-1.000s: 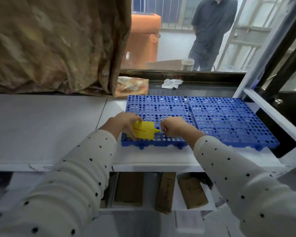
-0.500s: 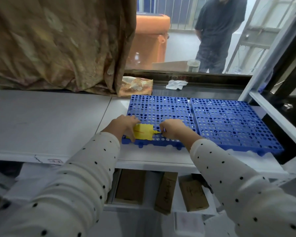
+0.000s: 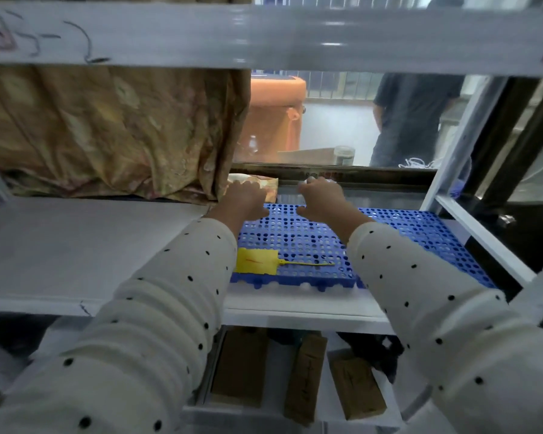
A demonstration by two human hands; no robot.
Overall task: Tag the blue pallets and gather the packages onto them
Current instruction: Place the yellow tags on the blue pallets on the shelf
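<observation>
**Tag Is Down, Now I Reach for the Packages**

Closest to me, down below my arms on the lower shelf point(image 3: 298, 411), three brown packages point(image 3: 304, 380) lie side by side. They are not on a pallet yet.

Just behind my grips, on the near edge of the left blue pallet point(image 3: 295, 242), lies the yellow tag point(image 3: 257, 261). A moment ago I held it in both grips, pinching its thin tail. Now I have let go, and the tail lies flat across the holes, pointing to the right. I cannot tell if it is looped through a hole or only resting there.

The right blue pallet point(image 3: 427, 233) sits touching the left one, off to the side of my right grip. I see no tag on it.

Both grips have moved away from me to the far edge of the left pallet. My left grip point(image 3: 245, 198) has its fingers bent down over the soft patterned package point(image 3: 268, 186) at the back. It touches the package, but I cannot tell if it holds it yet. My right grip point(image 3: 320, 195) reaches for the white crumpled thing point(image 3: 322, 180) beside it, and I cannot tell if the fingers hold anything.

I think tagging this pallet may be done, and gathering has begun.
</observation>
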